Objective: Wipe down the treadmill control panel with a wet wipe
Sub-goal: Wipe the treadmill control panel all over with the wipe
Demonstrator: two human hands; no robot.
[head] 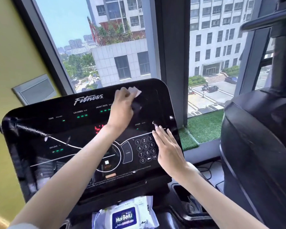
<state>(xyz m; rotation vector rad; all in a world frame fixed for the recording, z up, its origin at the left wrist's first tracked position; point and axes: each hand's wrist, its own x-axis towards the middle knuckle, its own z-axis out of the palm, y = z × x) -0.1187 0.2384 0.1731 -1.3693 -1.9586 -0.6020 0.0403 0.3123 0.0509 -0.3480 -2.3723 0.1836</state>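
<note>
The glossy black treadmill control panel (45,128) fills the middle of the view, tilted, with green readouts, a number keypad (145,148) and a round STOP control (108,164). My left hand (122,108) reaches across to the panel's upper right and holds a white wet wipe (136,92) against the surface near the top edge. My right hand (168,148) lies flat with straight fingers on the panel's right side, beside the keypad, holding nothing.
A pack of wet wipes (125,214) with a blue label lies on the console tray below the panel. A dark machine (257,146) stands close on the right. Behind the panel is a large window (116,38); a yellow wall (8,52) is at left.
</note>
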